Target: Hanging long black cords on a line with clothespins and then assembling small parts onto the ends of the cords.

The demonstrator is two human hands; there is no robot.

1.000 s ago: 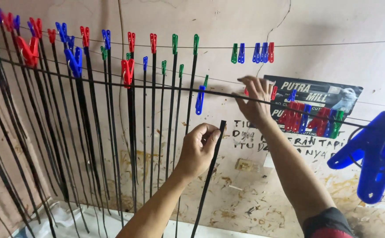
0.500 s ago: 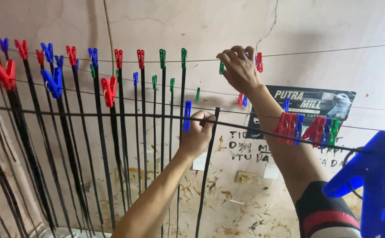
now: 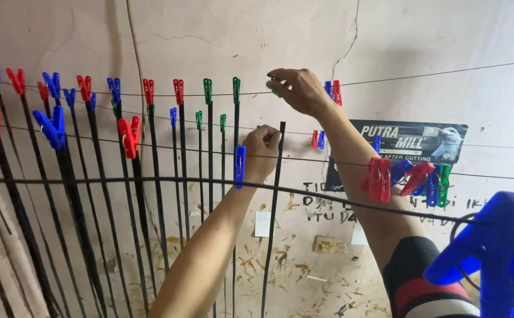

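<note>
My left hand (image 3: 263, 152) is raised and closed around the top of a long thin black strip (image 3: 273, 224) that hangs straight down. My right hand (image 3: 297, 89) reaches up to the top wire (image 3: 445, 73) and pinches a green clothespin (image 3: 275, 91) there, mostly hidden by the fingers. Just to the left on the same wire, a green clothespin (image 3: 236, 90) holds another black strip.
Several black strips hang from red, blue and green clothespins across the wires on the left. A cluster of spare clothespins (image 3: 410, 179) sits on a lower wire at right. A large blue clothespin (image 3: 495, 253) is close to the camera. A dark poster (image 3: 413, 141) hangs on the cracked wall.
My right hand rose from the middle wire to the top wire and took hold of a green clothespin. My left hand lifted the black strip higher.
</note>
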